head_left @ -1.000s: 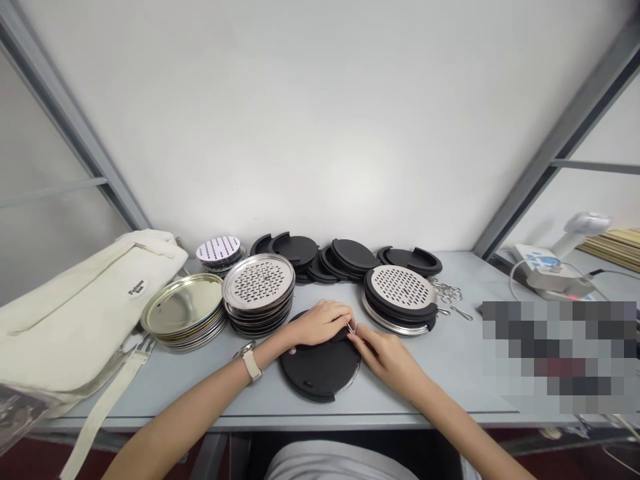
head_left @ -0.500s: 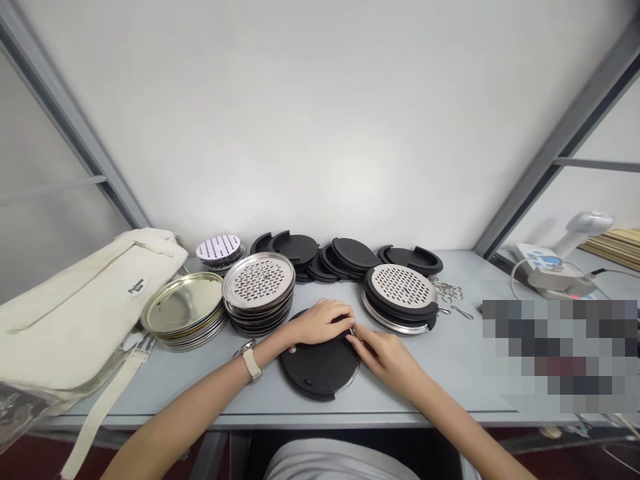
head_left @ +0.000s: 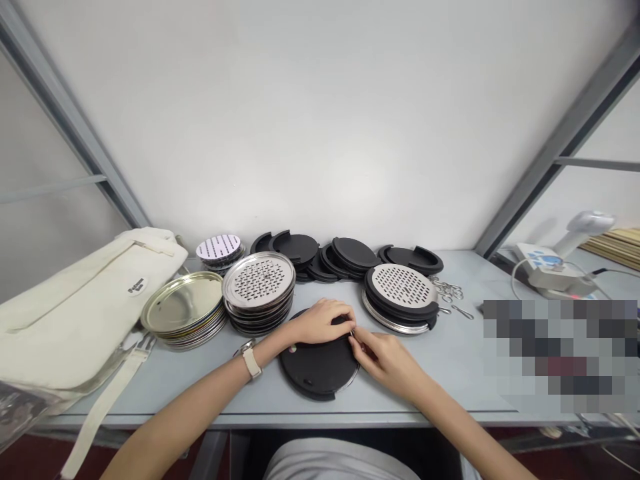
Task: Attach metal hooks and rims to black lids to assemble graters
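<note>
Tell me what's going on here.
A person's left hand rests over the far part of a round black piece on the table; the right hand touches its right edge, close to the left. Whatever lies between them is mostly hidden. Stacked perforated discs and small metal hooks sit farther back.

1 cream bag [head_left: 90, 313] left; white device [head_left: 573, 243] right.

Looks matt, smooth and plastic on the black disc [head_left: 320, 370] near the front edge of the table [head_left: 465, 373] and on the black discs [head_left: 355, 255] along its back edge. Shines like smooth metal on the golden plates [head_left: 184, 303] toward the left edge, roughened by holes on the grater plates [head_left: 259, 283]. Appears matt cloth on the cream bag [head_left: 90, 313]
</note>
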`<action>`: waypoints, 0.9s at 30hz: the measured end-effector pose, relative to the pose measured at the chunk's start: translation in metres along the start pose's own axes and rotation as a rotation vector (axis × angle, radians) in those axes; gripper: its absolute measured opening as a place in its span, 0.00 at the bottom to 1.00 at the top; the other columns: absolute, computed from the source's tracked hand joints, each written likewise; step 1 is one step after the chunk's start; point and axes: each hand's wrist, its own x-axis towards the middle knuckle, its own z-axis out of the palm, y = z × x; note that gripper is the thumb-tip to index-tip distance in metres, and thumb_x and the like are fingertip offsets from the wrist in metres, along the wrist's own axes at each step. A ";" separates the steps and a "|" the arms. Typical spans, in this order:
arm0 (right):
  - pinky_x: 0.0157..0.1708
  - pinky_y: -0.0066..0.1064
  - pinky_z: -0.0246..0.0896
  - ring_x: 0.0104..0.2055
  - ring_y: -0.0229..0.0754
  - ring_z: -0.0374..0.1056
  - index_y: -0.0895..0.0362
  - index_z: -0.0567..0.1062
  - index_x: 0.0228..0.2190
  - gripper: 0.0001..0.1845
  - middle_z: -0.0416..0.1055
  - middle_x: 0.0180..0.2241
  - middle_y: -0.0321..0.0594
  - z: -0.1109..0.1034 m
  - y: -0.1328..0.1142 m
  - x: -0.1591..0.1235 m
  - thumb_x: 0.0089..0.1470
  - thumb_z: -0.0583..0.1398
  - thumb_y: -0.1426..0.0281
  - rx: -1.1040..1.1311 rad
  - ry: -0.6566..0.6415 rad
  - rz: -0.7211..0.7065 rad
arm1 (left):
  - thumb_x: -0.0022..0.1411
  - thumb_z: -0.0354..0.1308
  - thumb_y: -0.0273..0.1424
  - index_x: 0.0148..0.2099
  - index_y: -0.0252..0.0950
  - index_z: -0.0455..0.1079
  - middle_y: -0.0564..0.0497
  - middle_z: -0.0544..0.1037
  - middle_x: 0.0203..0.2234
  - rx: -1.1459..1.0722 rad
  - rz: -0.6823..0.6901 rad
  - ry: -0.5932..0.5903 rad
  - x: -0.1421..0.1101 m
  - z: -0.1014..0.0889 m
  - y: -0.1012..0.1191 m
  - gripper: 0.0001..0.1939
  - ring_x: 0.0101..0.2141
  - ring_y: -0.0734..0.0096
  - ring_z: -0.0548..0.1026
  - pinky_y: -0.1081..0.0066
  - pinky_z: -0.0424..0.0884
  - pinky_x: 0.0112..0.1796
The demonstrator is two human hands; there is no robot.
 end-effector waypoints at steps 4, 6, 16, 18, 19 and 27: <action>0.22 0.28 0.47 0.19 0.36 0.57 0.54 0.65 0.30 0.12 0.61 0.18 0.31 -0.001 0.000 0.001 0.65 0.47 0.68 0.000 -0.014 0.002 | 0.66 0.53 0.30 0.38 0.36 0.69 0.51 0.77 0.37 -0.003 0.000 0.004 0.000 0.000 0.001 0.05 0.42 0.67 0.72 0.68 0.61 0.50; 0.23 0.28 0.47 0.19 0.36 0.57 0.55 0.65 0.31 0.12 0.61 0.18 0.30 -0.001 -0.001 0.001 0.64 0.47 0.68 -0.001 -0.019 0.002 | 0.66 0.53 0.29 0.38 0.36 0.69 0.51 0.77 0.37 -0.005 0.002 0.004 0.000 0.000 0.000 0.05 0.42 0.67 0.72 0.68 0.61 0.50; 0.23 0.28 0.45 0.19 0.36 0.56 0.54 0.65 0.30 0.12 0.61 0.19 0.30 -0.001 -0.002 0.000 0.64 0.48 0.67 0.018 -0.024 0.024 | 0.62 0.56 0.29 0.38 0.36 0.70 0.51 0.77 0.38 -0.015 0.011 -0.010 0.000 0.001 -0.003 0.03 0.42 0.67 0.72 0.67 0.61 0.50; 0.23 0.28 0.45 0.19 0.36 0.57 0.54 0.65 0.29 0.12 0.61 0.19 0.30 -0.001 -0.002 0.000 0.64 0.48 0.67 0.016 -0.025 0.026 | 0.62 0.56 0.29 0.38 0.37 0.70 0.52 0.77 0.38 -0.016 0.009 -0.008 0.000 0.001 -0.002 0.03 0.42 0.67 0.72 0.68 0.61 0.50; 0.23 0.28 0.45 0.19 0.36 0.57 0.55 0.65 0.29 0.12 0.61 0.18 0.30 -0.001 -0.002 0.000 0.64 0.48 0.67 0.015 -0.026 0.028 | 0.62 0.56 0.29 0.38 0.37 0.70 0.52 0.77 0.38 -0.017 0.007 -0.008 0.000 0.000 -0.002 0.03 0.42 0.67 0.72 0.68 0.61 0.50; 0.23 0.28 0.45 0.19 0.36 0.57 0.55 0.65 0.30 0.11 0.61 0.19 0.30 0.000 0.000 0.000 0.64 0.48 0.68 0.016 -0.034 0.034 | 0.64 0.56 0.30 0.38 0.37 0.70 0.52 0.77 0.38 -0.012 0.007 -0.009 0.000 0.001 -0.002 0.03 0.42 0.67 0.72 0.68 0.61 0.50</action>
